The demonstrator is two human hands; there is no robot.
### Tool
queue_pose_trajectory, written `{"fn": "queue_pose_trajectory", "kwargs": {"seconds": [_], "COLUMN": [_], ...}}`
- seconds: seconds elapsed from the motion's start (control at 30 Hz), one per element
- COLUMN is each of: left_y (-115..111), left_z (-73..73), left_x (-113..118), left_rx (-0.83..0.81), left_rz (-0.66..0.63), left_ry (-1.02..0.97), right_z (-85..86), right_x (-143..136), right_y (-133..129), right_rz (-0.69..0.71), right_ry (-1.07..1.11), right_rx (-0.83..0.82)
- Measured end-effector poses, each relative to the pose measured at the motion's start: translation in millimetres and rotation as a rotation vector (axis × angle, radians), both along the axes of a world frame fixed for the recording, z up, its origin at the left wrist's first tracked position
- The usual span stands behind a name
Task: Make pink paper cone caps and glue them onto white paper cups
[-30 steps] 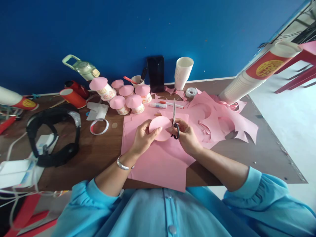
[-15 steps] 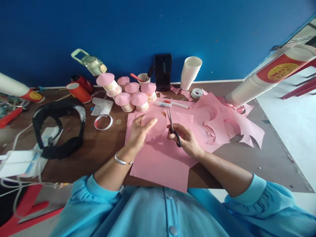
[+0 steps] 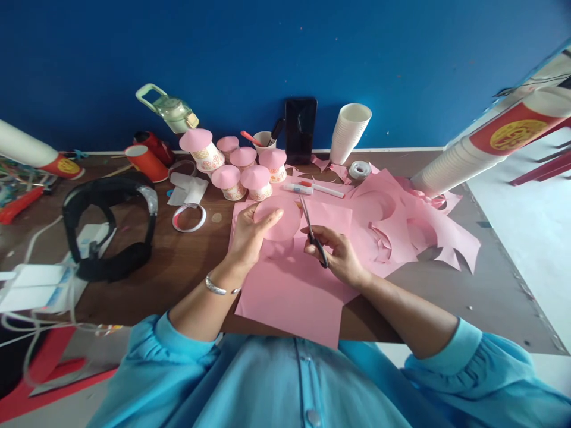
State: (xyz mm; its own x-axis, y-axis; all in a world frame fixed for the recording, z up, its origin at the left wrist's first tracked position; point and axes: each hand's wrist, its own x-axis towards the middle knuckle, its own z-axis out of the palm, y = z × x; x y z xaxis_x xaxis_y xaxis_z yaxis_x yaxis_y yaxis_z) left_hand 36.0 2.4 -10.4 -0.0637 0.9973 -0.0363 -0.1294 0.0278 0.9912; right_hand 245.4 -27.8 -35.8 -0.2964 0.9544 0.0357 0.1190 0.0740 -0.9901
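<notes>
Between thumb and fingers my left hand (image 3: 252, 232) holds a round pink paper disc (image 3: 285, 221) by its left side. Black-handled scissors (image 3: 316, 241) are in my right hand (image 3: 334, 252), their blades pointing up beside the disc's right edge. Both hands are over pink paper sheets (image 3: 289, 303) on the brown table. Just beyond the disc lie a glue tube (image 3: 298, 189) and a red-and-white marker (image 3: 328, 190). Several small patterned cups with pink cone tops, one of them a cone-topped cup (image 3: 256, 181), stand behind my left hand.
Cut pink scraps (image 3: 401, 220) spread to the right. At the back are a black phone (image 3: 301, 131), stacked white cups (image 3: 350, 134) and a green bottle (image 3: 173, 113). A black headband (image 3: 109, 270) and tape ring (image 3: 188, 218) lie left.
The camera view has shifted slightly, so objects at the back appear a little farther right. Both hands keep their holds, and the disc has tilted slightly.
</notes>
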Motion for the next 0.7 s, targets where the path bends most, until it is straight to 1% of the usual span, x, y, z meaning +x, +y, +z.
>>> {"fn": "queue_pose_trajectory", "kwargs": {"seconds": [0.1, 0.2, 0.33, 0.53, 0.7], "left_y": [-1.7, -2.4, -2.6, -3.8, -2.9], "left_z": [3.4, 5.5, 4.6, -0.3, -1.3], "left_x": [1.7, 2.5, 2.7, 3.9, 4.6], "left_rx": [-0.003, 0.018, 0.036, 0.012, -0.003], "left_rz": [0.018, 0.033, 0.016, -0.009, -0.014], "left_ry": [0.052, 0.093, 0.113, 0.1, 0.091], "right_z": [-0.3, -0.5, -0.5, -4.1, -5.3], "right_x": [-0.5, -1.1, -2.0, -3.4, -3.3], "right_y": [-0.9, -1.9, -2.8, -3.3, -3.6], "right_rz": [0.017, 0.023, 0.017, 0.0, -0.01], "right_ry": [-0.013, -0.017, -0.025, -0.007, 0.007], "right_rx": [0.069, 0.098, 0.09, 0.056, 0.04]}}
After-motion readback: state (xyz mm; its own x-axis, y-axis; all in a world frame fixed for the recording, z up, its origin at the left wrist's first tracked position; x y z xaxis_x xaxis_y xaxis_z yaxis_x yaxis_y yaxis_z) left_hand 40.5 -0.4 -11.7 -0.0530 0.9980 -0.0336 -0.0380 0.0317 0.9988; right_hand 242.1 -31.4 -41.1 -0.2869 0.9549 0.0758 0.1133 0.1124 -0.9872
